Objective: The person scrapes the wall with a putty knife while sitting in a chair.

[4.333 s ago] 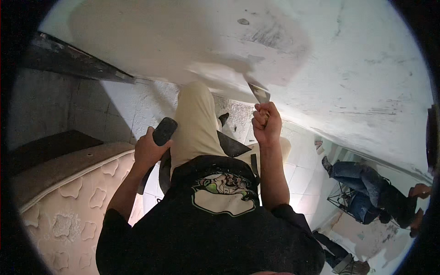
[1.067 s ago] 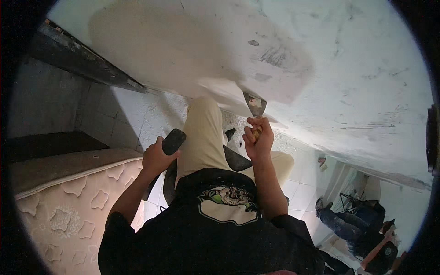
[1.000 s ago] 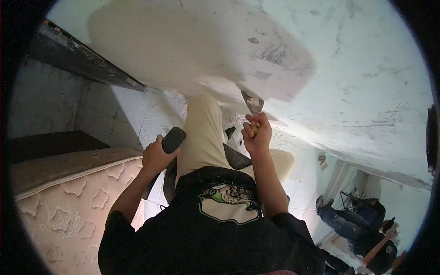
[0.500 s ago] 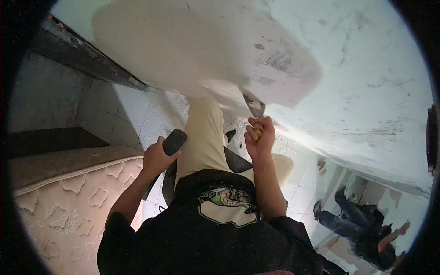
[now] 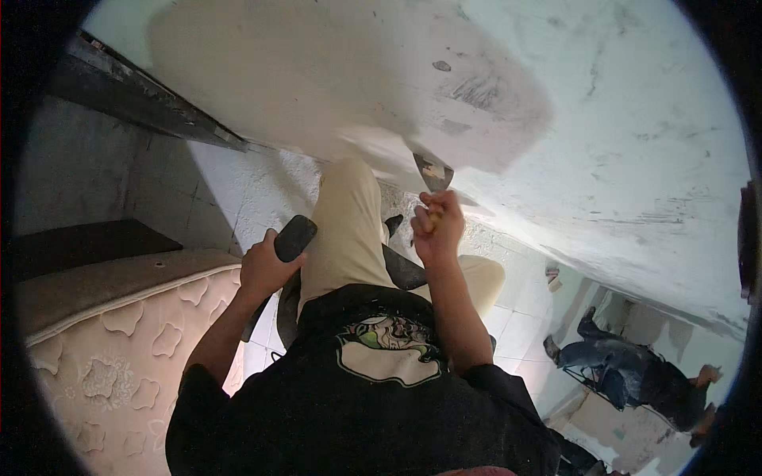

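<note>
In my right hand (image 5: 441, 232) is a putty knife (image 5: 433, 170) with a yellowish handle, fingers wrapped round it. Its broad metal blade points up at the pale wall (image 5: 357, 87), close to the wall's lower part; whether it touches I cannot tell. A stained grey patch (image 5: 476, 91) shows on the wall above the blade. My left hand (image 5: 266, 266) grips a dark block (image 5: 296, 238) with rounded corners, beside my left knee. The exact kind of block does not show.
A quilted mattress (image 5: 159, 341) leans at the left. Behind it are a dark board (image 5: 95, 246) and a dark beam (image 5: 159, 99). Speckled, dusty floor (image 5: 270, 186) runs along the wall's foot. At the right another person (image 5: 635, 373) sits near the wall.
My right hand and the putty knife have shifted slightly up and left in the picture. The left hand keeps the block. The other person's arms and legs have moved.
</note>
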The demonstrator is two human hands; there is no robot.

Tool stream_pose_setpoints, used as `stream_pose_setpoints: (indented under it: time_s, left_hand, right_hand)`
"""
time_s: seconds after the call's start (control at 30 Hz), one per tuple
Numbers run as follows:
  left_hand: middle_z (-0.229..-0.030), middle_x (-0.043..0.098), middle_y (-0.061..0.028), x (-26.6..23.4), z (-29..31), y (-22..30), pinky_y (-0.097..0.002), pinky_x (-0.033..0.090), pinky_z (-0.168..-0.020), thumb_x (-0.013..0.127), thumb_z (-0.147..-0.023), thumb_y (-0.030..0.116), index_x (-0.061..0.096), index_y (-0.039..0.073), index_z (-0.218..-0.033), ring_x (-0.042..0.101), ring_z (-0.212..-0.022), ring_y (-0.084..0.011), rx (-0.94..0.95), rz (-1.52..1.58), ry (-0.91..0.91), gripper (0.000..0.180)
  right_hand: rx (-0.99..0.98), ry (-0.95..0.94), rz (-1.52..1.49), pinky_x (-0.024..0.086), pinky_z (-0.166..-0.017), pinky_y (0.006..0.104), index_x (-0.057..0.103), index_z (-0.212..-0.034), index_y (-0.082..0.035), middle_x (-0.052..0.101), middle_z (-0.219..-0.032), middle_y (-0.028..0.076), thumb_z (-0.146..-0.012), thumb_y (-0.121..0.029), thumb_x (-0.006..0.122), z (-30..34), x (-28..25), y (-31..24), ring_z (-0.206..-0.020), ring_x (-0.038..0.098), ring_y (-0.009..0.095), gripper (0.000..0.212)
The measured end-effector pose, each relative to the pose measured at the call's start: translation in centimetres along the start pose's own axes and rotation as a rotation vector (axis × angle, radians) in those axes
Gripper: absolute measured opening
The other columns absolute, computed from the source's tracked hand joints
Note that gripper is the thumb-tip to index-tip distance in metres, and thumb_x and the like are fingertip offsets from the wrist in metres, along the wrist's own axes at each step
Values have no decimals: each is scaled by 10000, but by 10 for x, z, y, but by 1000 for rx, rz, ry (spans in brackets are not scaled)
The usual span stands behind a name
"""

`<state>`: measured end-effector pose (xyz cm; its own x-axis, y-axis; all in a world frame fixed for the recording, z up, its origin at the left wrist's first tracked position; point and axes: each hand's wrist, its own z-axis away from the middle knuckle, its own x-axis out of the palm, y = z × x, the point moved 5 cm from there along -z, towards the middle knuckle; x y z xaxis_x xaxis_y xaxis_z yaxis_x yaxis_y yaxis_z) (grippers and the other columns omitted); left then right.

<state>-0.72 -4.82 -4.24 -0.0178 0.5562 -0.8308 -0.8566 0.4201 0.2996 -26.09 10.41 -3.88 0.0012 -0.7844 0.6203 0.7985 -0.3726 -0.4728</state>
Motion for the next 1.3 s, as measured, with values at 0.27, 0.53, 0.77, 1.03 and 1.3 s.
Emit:
stream_pose_setpoints:
  time_s: [0.27, 0.53, 0.77, 1.03, 1.3]
  left_hand:
    - [-934, 604, -227, 1, 1, 1, -445, 474, -768, 709, -682, 510, 479, -5, -1087, 609, -876, -364, -31, 8, -70, 695]
    - [-944, 599, -241, -1, 2, -3, -455, 464, -778, 707, -688, 487, 480, 15, -1026, 598, -897, -376, -43, 6, -39, 624]
    - [-940, 598, -238, -2, 1, -11, -455, 466, -773, 706, -691, 486, 475, 27, -1039, 592, -918, -387, -53, 57, -77, 621]
    - [-916, 597, -229, -2, -1, -5, -443, 474, -759, 703, -690, 485, 475, 21, -1057, 603, -888, -371, -42, 19, -46, 633]
    - [-861, 626, -227, 1, -3, -3, -442, 488, -721, 712, -680, 486, 498, 4, -996, 625, -836, -374, -2, -1, 0, 616]
  right_hand:
    - [-31, -51, 42, 202, -340, 219, 429, -693, -101, 491, -781, 37, -819, -153, 546, 16, 0, 2, -386, 272, 83, 180]
    - [13, 14, 26, 201, -333, 215, 439, -685, -109, 484, -750, 38, -807, -135, 527, 12, -2, -3, -388, 278, 76, 152]
    - [-7, -11, -79, 197, -309, 209, 445, -654, -83, 474, -699, 63, -804, -122, 499, 7, -6, -12, -373, 275, 76, 164]
    - [-53, 33, -56, 198, -313, 205, 432, -649, -76, 454, -683, 47, -810, -134, 509, 17, -7, -25, -379, 277, 75, 188]
    - [-50, 30, -36, 188, -332, 220, 404, -658, -109, 431, -671, 13, -825, -133, 515, 15, -19, -29, -378, 255, 73, 202]
